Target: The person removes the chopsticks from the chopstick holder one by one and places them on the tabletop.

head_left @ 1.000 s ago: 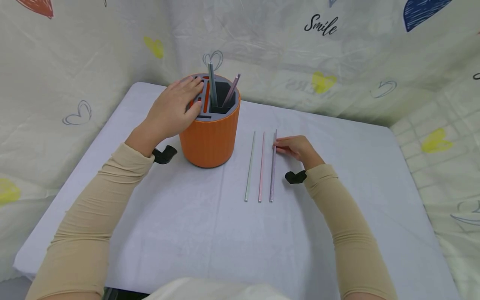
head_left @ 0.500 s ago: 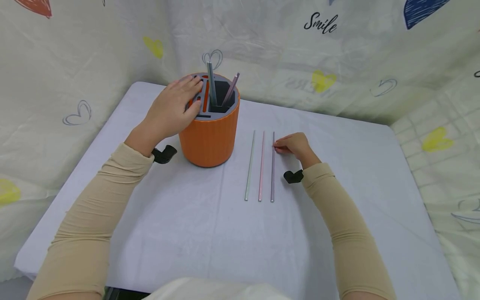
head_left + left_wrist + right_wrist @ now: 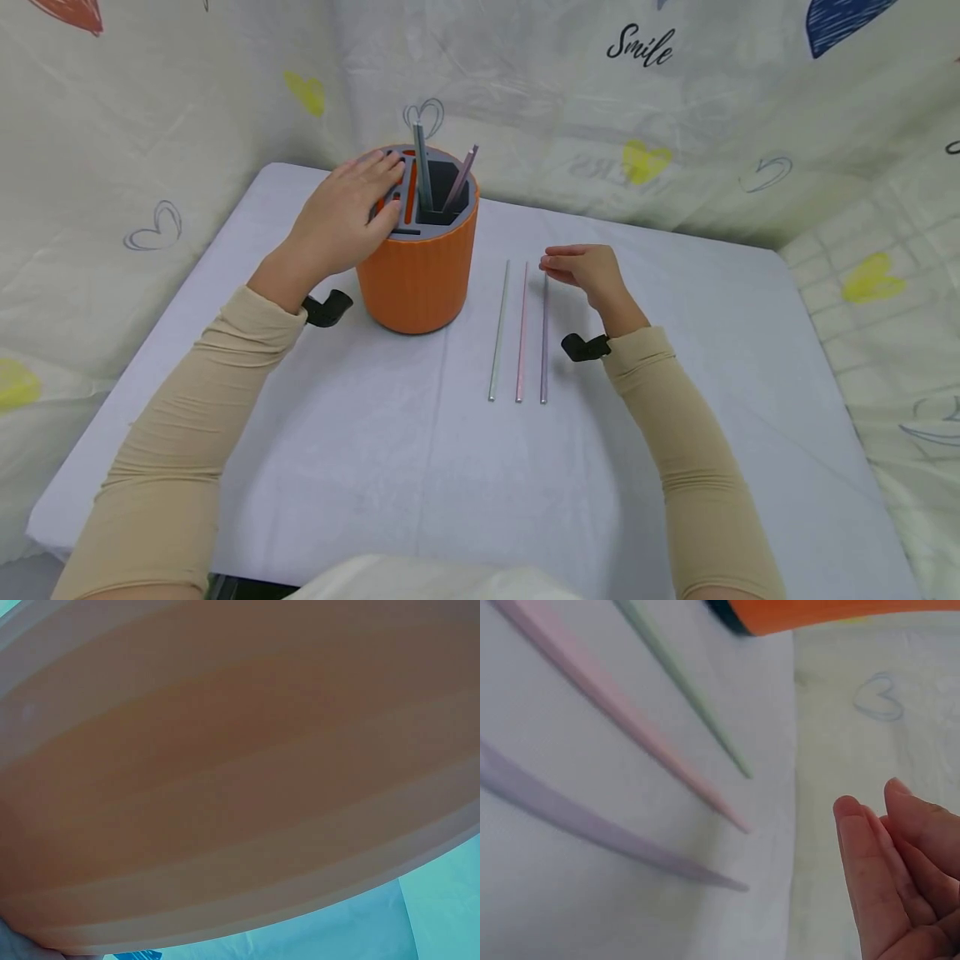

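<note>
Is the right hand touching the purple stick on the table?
Apart. The right wrist view shows a plain gap between the right hand and the end of the purple stick.

Wht-covered tbl [image 3: 360, 475]; cream sheeting [image 3: 495, 75] behind & both sides w/ yel hearts [image 3: 647, 162], blk "Smile" [image 3: 641, 46].

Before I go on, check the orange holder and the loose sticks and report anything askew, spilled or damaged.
Nothing stands out. The orange holder stands upright with the left hand on its top; the green stick, pink stick and purple stick lie in a neat row, and no spill or damage shows.
</note>
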Demonstrator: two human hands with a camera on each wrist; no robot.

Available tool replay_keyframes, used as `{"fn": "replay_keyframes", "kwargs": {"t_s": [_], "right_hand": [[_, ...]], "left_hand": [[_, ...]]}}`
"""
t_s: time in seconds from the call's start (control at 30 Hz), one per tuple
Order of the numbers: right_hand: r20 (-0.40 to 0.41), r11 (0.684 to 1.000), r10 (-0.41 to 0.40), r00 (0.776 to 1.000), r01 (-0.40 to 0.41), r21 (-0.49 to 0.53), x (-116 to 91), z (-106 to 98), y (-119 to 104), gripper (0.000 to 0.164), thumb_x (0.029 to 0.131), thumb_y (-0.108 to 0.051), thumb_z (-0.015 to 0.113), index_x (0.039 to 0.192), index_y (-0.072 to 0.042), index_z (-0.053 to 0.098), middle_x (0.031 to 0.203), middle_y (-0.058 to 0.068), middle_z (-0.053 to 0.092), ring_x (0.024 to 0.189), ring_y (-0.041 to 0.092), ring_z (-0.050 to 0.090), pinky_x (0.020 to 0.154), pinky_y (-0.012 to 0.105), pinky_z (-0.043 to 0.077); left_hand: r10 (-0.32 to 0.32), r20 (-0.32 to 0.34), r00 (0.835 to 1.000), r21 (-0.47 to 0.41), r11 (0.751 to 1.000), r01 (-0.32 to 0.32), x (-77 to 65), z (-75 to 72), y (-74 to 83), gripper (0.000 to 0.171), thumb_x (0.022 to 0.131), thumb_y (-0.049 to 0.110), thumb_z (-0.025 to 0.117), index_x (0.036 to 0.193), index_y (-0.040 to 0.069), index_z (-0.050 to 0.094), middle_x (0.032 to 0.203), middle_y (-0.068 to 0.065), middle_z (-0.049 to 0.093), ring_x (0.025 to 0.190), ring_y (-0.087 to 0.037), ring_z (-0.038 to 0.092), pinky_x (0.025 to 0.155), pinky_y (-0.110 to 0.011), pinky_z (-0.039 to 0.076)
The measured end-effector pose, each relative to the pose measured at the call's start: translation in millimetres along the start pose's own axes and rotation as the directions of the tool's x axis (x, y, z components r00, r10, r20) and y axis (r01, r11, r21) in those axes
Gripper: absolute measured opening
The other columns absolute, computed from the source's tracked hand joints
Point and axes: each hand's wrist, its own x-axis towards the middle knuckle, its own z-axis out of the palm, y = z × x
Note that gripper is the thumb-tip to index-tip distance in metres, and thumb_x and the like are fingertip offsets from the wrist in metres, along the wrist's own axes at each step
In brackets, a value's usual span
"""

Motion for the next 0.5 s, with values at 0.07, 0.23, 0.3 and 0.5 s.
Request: {"fn": "replay_keyframes", "kwargs": {"t_s": [0.07, 0.23, 0.3, 0.5], "right_hand": [[0.004, 0.999, -0.037, 0.999, 0.037, 0.013, -4, 5, -6, 0.046, 0.087, -0.011, 0.076, 0.129, 0.003, 0.065, 0.081, -0.007, 0.075, 0.081, 0.007, 0.075, 0.083, 0.021, 0.060], [0.027, 0.995, -0.094, 0.995, 0.094, 0.013, -12, 17, -25, 0.039, 0.083, -0.012, 0.079, 0.120, -0.002, 0.071, 0.087, -0.005, 0.076, 0.093, 0.013, 0.075, 0.092, 0.028, 0.059], [0.040, 0.994, -0.110, 0.993, 0.110, 0.022, -15, 23, -33, 0.036, 0.083, -0.011, 0.080, 0.118, -0.003, 0.073, 0.087, -0.004, 0.076, 0.094, 0.014, 0.075, 0.093, 0.030, 0.059], [0.076, 0.986, -0.158, 0.985, 0.154, 0.061, -26, 35, -60, 0.037, 0.084, -0.009, 0.078, 0.120, 0.000, 0.071, 0.087, -0.002, 0.076, 0.090, 0.011, 0.074, 0.087, 0.025, 0.061]], "left_hand": [[-0.001, 0.001, 1.000, 0.000, 1.000, 0.001, 0.1, -0.3, 0.5, 0.057, 0.105, 0.031, 0.032, 0.156, 0.006, 0.031, 0.164, -0.008, 0.027, 0.156, -0.026, 0.017, 0.130, -0.041, 0.009], [-0.002, 0.001, 1.000, 0.001, 1.000, 0.002, -0.2, -1.3, 1.1, 0.057, 0.104, 0.031, 0.032, 0.156, 0.006, 0.031, 0.164, -0.008, 0.027, 0.156, -0.026, 0.018, 0.130, -0.041, 0.009], [-0.002, -0.001, 1.000, 0.003, 1.000, 0.002, -0.4, -1.6, 1.1, 0.057, 0.104, 0.031, 0.032, 0.156, 0.006, 0.032, 0.164, -0.008, 0.028, 0.156, -0.026, 0.018, 0.130, -0.040, 0.009], [-0.006, 0.005, 1.000, 0.006, 1.000, 0.006, -0.9, -2.2, 1.8, 0.057, 0.104, 0.032, 0.032, 0.156, 0.006, 0.031, 0.165, -0.008, 0.027, 0.156, -0.026, 0.017, 0.130, -0.040, 0.009]]}}
